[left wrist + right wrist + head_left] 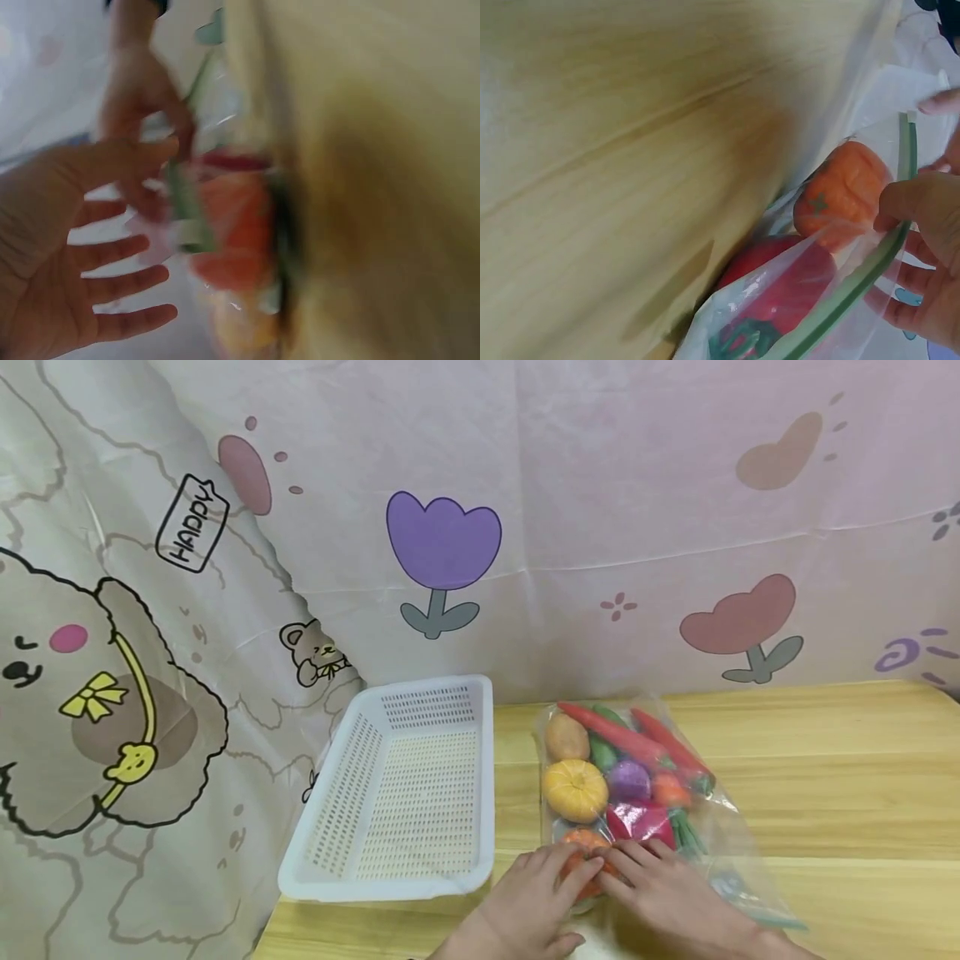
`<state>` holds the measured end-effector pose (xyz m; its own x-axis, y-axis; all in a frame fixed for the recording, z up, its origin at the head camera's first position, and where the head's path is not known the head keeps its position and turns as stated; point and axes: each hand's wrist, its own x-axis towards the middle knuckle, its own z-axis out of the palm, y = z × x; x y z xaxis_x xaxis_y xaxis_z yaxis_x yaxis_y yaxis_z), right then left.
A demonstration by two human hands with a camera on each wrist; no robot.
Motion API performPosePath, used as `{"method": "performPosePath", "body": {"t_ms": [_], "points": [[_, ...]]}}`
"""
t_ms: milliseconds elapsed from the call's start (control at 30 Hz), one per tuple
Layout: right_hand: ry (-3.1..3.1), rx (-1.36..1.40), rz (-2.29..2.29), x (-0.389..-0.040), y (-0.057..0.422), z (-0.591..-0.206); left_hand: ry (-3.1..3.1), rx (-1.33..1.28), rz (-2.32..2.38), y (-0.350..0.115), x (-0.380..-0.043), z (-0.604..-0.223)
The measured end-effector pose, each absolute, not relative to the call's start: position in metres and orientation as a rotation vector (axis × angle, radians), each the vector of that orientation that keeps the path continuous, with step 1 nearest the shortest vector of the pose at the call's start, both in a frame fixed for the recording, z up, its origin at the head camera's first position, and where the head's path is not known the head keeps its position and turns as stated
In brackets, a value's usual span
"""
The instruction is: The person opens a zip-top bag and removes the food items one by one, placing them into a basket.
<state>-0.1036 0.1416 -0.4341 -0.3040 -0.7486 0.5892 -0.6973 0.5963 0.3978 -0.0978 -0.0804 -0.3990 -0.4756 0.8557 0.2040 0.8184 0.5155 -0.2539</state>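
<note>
A clear zip bag (731, 852) full of toy vegetables lies on the table. My right hand (667, 885) pinches its green zip strip (847, 300) between thumb and fingers. My left hand (525, 893) is at the near left corner of the bag, its fingers spread apart in the left wrist view and its thumb close to the strip. Beneath both hands an orange pumpkin (847, 187) shows through the plastic. Beside it lie a red vegetable with a green stem (780, 285), a yellow pumpkin (575, 791), a purple round one (628, 781) and long red peppers (618, 735).
A white perforated plastic basket (483, 793) stands on the table left of the bag. The wooden table (840, 777) extends to the right. A patterned cloth (585, 527) hangs behind the table and down its left side.
</note>
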Motion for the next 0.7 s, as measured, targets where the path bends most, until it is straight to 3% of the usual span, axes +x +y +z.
{"method": "performPosePath", "body": {"t_ms": [400,700], "points": [[-2.27,1.08,0.077,-0.102,0.14,-0.419,-2.351,-1.13,-0.011,-0.056,-0.102,-0.428],[-2.239,1.023,0.182,-0.103,0.142,-0.409,-2.251,-1.202,-0.028,-0.054,-0.114,-0.426]]}}
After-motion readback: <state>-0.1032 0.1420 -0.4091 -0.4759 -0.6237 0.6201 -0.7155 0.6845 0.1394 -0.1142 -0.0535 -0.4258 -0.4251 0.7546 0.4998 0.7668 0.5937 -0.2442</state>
